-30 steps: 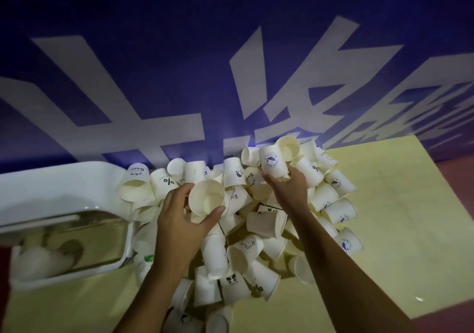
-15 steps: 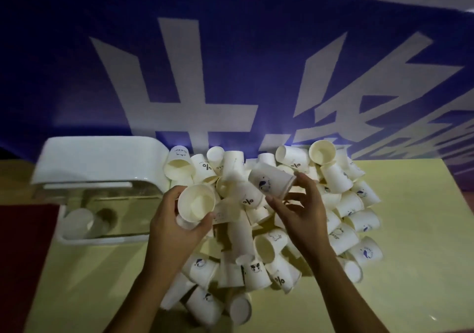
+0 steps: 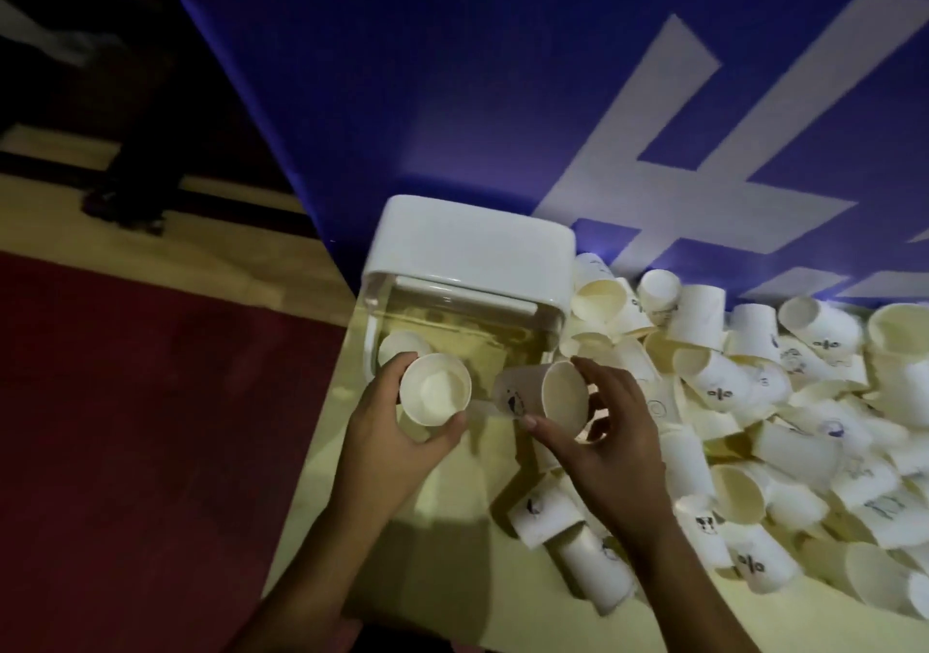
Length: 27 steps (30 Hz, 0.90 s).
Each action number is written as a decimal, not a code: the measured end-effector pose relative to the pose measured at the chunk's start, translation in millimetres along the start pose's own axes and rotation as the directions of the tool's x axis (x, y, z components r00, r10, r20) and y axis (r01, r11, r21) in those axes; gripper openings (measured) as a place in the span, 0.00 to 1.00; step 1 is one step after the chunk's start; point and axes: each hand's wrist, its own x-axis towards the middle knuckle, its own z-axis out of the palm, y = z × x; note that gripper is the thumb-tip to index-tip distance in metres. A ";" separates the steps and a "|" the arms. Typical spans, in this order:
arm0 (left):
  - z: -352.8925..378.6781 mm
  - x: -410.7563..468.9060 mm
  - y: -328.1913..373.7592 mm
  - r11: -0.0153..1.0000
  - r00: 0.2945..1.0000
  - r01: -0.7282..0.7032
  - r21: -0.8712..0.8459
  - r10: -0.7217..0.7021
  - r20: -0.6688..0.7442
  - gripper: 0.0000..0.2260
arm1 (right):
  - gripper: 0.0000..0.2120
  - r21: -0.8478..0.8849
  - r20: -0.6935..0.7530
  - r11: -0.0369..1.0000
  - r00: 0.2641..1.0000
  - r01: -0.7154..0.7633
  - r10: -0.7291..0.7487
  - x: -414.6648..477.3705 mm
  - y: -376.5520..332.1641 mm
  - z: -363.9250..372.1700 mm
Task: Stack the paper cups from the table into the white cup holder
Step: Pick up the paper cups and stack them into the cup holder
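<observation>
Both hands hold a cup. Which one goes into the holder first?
Left, probably. The left hand holds the left cup mouth-up, beside the seated cup in the white cup holder; the right hand holds the right cup tipped sideways.

Head view, single entry: we are looking forward and steeply down from above the desk's (image 3: 452, 481) near edge, wide-angle and tilted, so that edge is running diagonally. We are sitting close over the left hand (image 3: 387, 441) and right hand (image 3: 613, 446) at lower centre. The white cup holder (image 3: 472, 245) is lying just beyond, the blue banner (image 3: 402, 74) is closing the far side, and the red floor (image 3: 125, 426) is showing at left.
</observation>
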 end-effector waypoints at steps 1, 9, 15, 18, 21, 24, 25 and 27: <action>-7.3 4.7 -8.8 1.000 1.000 0.009 0.008 -0.009 -0.012 0.33 | 0.34 -0.010 0.001 1.000 1.000 0.006 -0.006 0.5 -4.3 11.4; -23.7 55.3 -58.5 0.998 0.999 -0.028 0.048 0.029 -0.014 0.32 | 0.34 -0.034 -0.027 0.999 0.999 -0.041 0.040 7.4 -15.2 62.3; -15.6 78.0 -68.0 0.997 0.997 -0.076 0.031 0.076 0.011 0.29 | 0.36 -0.082 -0.038 0.991 0.994 -0.104 0.101 12.4 -14.1 71.9; -10.9 79.5 -78.1 0.997 0.997 -0.044 0.068 0.040 0.063 0.30 | 0.35 -0.071 -0.045 0.990 0.992 -0.122 0.119 14.1 -13.9 74.7; -4.3 79.5 -90.9 0.994 0.990 0.007 0.107 -0.022 0.141 0.31 | 0.35 -0.063 -0.049 0.989 0.990 -0.136 0.133 16.8 -14.2 78.4; 2.2 84.1 -94.5 0.989 0.976 0.048 0.143 -0.077 0.204 0.30 | 0.37 -0.058 -0.033 0.991 0.992 -0.122 0.120 20.4 -17.5 83.3; 3.8 86.3 -94.8 0.987 0.970 0.066 0.147 -0.098 0.222 0.30 | 0.38 -0.059 -0.021 0.992 0.993 -0.114 0.113 21.9 -19.0 85.7; 4.6 89.0 -95.0 0.987 0.958 0.097 0.130 -0.128 0.256 0.31 | 0.39 -0.045 -0.001 0.993 0.994 -0.107 0.107 24.3 -22.3 91.2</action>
